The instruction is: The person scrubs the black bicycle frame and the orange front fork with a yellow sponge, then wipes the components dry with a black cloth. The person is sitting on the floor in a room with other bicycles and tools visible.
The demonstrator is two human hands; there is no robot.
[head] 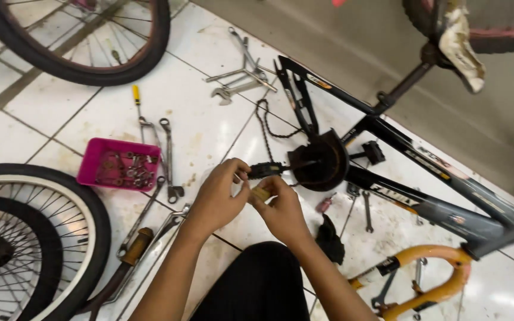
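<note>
My left hand and my right hand meet above the tiled floor, both pinching a small yellowish part between their fingertips. Just beyond them a black pedal sticks out from the dark chain guard disc of a black bicycle frame lying on the floor. A loose chain hangs from the frame's rear stays. My dark-clothed knee is below the hands.
A pink tray of small metal parts sits left. Wrenches and a yellow-handled screwdriver lie by it; more wrenches farther off. Wheels at left, an orange fork at lower right, a torn saddle.
</note>
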